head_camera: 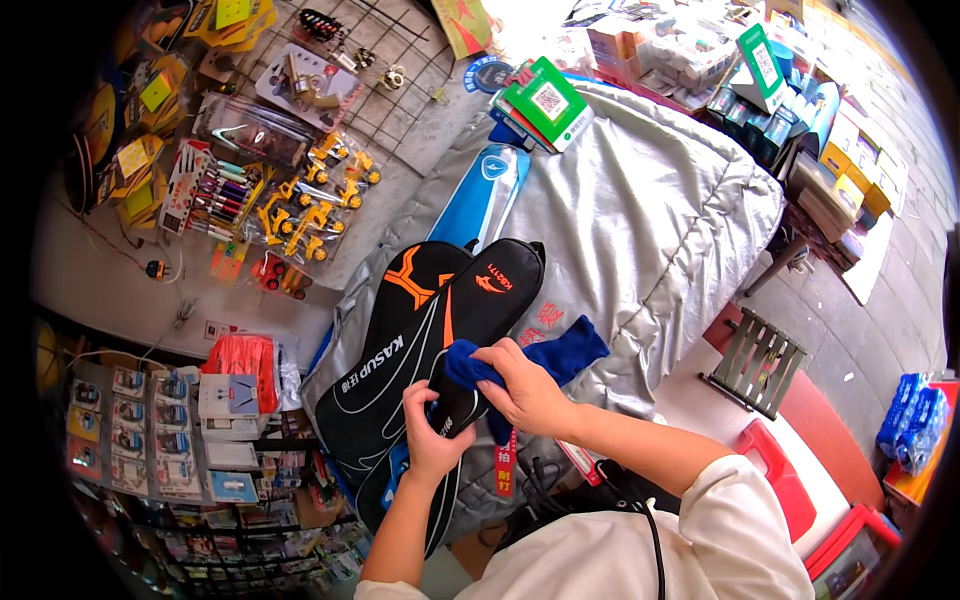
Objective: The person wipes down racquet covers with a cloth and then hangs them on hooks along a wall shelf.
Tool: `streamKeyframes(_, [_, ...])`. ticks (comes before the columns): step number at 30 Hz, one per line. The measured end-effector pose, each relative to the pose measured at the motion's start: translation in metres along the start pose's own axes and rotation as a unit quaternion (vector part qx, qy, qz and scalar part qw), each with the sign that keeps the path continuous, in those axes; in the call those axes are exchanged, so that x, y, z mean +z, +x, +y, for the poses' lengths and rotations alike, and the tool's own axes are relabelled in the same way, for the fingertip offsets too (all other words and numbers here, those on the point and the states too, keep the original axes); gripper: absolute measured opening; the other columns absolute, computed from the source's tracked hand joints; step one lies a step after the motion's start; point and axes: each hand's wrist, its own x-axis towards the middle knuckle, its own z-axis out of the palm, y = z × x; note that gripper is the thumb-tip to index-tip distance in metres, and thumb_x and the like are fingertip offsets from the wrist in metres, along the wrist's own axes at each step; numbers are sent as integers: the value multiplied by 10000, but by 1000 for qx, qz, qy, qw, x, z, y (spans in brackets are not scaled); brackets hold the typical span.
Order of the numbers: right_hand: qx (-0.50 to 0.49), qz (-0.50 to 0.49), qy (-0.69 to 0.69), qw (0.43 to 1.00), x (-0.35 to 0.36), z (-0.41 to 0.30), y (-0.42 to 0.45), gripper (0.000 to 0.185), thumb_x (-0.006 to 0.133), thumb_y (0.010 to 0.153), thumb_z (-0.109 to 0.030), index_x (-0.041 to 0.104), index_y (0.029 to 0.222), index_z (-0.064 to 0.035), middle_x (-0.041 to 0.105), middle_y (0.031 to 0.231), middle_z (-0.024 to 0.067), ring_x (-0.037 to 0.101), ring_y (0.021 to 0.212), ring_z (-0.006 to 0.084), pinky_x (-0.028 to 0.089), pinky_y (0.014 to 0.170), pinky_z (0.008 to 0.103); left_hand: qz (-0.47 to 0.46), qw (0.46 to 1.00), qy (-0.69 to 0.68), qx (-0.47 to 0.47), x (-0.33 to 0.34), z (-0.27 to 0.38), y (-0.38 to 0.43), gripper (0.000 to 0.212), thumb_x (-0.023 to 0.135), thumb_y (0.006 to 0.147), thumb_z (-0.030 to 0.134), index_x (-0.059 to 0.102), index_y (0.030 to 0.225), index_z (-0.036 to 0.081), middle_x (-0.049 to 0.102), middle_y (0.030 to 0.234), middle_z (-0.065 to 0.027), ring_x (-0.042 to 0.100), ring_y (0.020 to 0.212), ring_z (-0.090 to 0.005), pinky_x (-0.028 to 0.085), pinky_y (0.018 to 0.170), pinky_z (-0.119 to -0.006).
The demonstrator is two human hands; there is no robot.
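My right hand (529, 394) grips a dark blue cloth (574, 349), bunched up and pressed against a black racket bag. One end of the cloth spreads out to the right. My left hand (435, 442) has its thumb and fingers around a narrow black part of a bag with white piping, just below the cloth. Black Kasup racket bags (367, 390) with white lines and orange marks lie overlapping beneath both hands. A blue and white racket bag (480, 191) lies beyond them. Under everything is a silver quilted cover (652, 187).
Green signs with printed codes (550, 101) stand at the cover's far edge. Packaged toys (315, 199) hang on a wire grid at left, above carded goods (142, 427). Boxed goods (847, 180) fill a stall at right, near a folding stool (754, 364) and a red plastic case (776, 476).
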Motion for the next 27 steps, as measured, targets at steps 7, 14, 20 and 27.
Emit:
streamKeyframes(7, [-261, -206, -266, 905, -5, 26, -15, 370, 606, 627, -88, 497, 979, -127, 424, 948, 137, 501, 759, 298, 406, 663, 377, 23, 1000, -16, -3, 8, -6, 19, 504, 699, 526, 47, 394, 927, 37, 433, 950, -147, 461, 894, -294, 383, 792, -344])
streamKeyframes(14, [-75, -60, -329, 940, -62, 46, 14, 327, 634, 588, -30, 555, 896, -106, 487, 932, 134, 511, 863, 333, 430, 713, 399, 9, 999, 33, 36, 26, 17, 20, 578, 740, 538, 144, 398, 994, 46, 431, 1028, -152, 441, 964, -315, 357, 812, -376])
streamKeyframes(20, [2, 149, -445, 883, -118, 43, 84, 604, 645, 696, -206, 361, 1213, -77, 354, 1196, 219, 373, 1091, 386, 320, 889, 469, -85, 990, 112, -17, 68, 7, -7, 676, 735, 575, 297, 410, 1117, 58, 340, 1232, -168, 299, 1177, -332, 211, 947, -490])
streamKeyframes(27, [-83, -99, -374, 918, -73, 54, 20, 397, 633, 678, -85, 464, 1031, -12, 440, 1056, 211, 438, 990, 378, 373, 839, 396, -52, 988, 102, -100, 52, -12, -87, 624, 662, 664, 282, 406, 1178, 36, 207, 1347, -199, 167, 1257, -369, 143, 982, -536])
